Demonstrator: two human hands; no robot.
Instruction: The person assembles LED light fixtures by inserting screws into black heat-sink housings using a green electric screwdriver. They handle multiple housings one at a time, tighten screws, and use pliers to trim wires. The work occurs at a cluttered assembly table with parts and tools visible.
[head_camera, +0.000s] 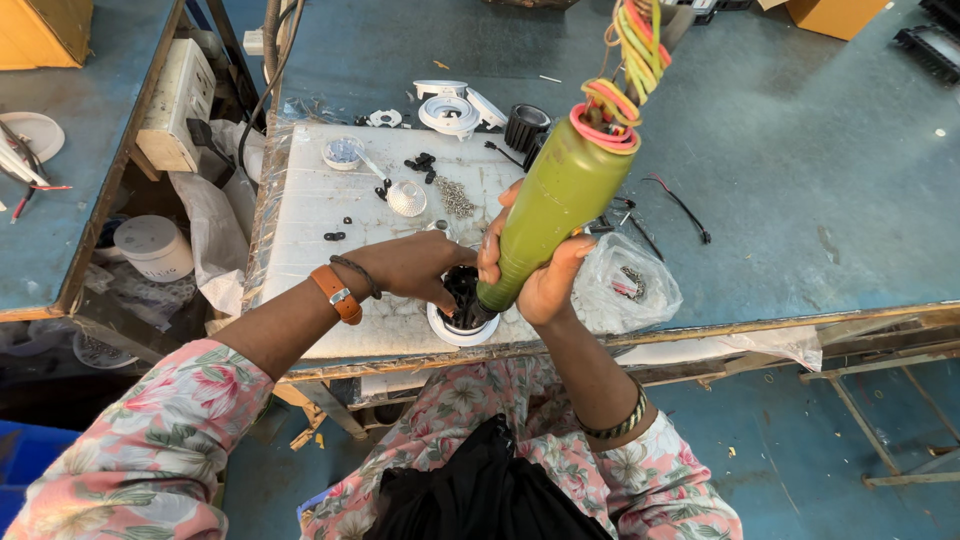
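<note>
Gripping green screwdriver (555, 205) — right hand (535, 275) | left hand (410, 265) — steadying lamp housing (460, 315)

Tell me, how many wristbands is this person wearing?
2: a brown leather strap with a thin dark cord on the left wrist, and a dark braided bangle on the right wrist. Sleeves may hide more.

Daylight was bright and even, seemingly from the far right, where the blue worktop (800, 150) showed a pale sheen. Shadows were soft and short; the space under the worktop at the near left was dim. The clear bag (625, 290) and white mat (320, 220) carried mild glare. The green tool (550, 215) looked sharp. Wide-angle distortion bent the edges, and the near floral sleeves were slightly soft.
</note>
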